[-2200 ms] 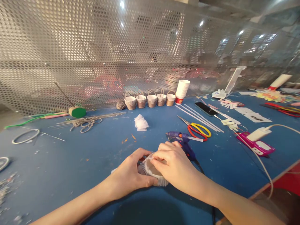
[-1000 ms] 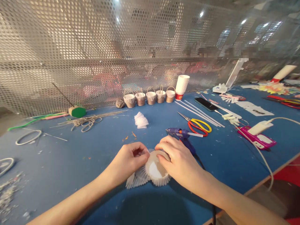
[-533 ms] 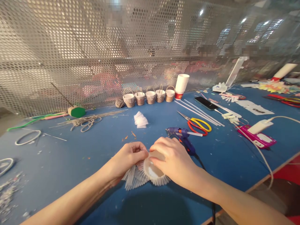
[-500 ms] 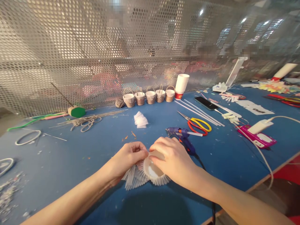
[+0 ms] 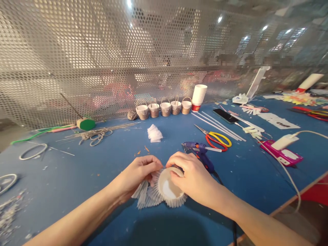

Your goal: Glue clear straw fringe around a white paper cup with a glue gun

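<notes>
Low over the front of the table is a white paper cup, its round opening turned toward me. A pleated strip of sheer white fabric rings part of its rim and trails off to the left. My left hand pinches the pleated strip beside the cup's left edge. My right hand grips the cup's right side, thumb inside the opening and fingers around the outside. Just beyond the right hand lies a purple glue gun with a clear glue stick in its back.
Scissors, glue sticks, a phone and a magenta power strip lie to the right. Behind stand several small baskets and stacked paper cups. Folded white fabric lies ahead; twine is left.
My right hand has shifted slightly right and its fingers have spread along the cup's rim, showing more of the opening. My left hand keeps its pinch. The view has tilted a little.
</notes>
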Demonstrator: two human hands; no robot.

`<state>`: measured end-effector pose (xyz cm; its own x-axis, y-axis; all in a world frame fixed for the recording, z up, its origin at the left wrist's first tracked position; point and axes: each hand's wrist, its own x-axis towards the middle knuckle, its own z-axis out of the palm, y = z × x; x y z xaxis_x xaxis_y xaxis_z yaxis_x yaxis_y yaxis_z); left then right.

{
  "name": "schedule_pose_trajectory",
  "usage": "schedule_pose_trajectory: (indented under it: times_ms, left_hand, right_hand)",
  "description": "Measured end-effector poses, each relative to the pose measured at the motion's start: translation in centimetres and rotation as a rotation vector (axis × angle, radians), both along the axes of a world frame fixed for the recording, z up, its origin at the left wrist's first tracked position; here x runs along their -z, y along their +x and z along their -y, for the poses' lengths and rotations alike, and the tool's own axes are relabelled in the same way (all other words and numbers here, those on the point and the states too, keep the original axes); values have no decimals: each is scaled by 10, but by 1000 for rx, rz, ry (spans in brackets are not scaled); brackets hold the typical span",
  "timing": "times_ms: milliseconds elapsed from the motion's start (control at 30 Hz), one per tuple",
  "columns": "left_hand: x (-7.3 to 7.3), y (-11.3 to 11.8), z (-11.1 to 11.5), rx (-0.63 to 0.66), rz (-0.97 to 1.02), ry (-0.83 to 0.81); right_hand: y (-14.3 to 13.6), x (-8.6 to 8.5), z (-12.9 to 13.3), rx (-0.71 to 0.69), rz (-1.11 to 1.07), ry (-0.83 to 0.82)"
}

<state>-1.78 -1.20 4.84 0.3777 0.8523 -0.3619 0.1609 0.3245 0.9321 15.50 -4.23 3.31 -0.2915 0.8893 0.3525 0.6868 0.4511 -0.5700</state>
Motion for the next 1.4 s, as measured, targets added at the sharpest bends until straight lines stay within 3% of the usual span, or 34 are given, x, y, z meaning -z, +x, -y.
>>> schedule_pose_trajectory:
  times_ms: [167,267,467,533,667,933,1100,1400]
  left_hand:
    - [-2,-4,-1,6,21,8]
    - [-7,-8,-3,73,20,22]
    - [-17,-15,3,300,-200,129]
    - [-17,-14,8,343,-296,159]
    - [-10,-9,16,337,-334,119]
    - [-9,-6,14,281,-141,-122]
    - [-7,-8,13,278,-106,-127]
    - [-3,-7,16,293,-38,-124]
  right_hand:
    - [0,-2,1,-6,6,-37]
    - [-3,0,-1,-19,32,-18]
    - [-5,6,1,-11,132,302]
    - [-6,5,2,12,216,332]
    - [-6,1,2,26,332,311]
    - [-6,1,6,-40,369,330]
    - [-8,1,9,-67,374,378]
    - [-10,4,6,-39,306,300]
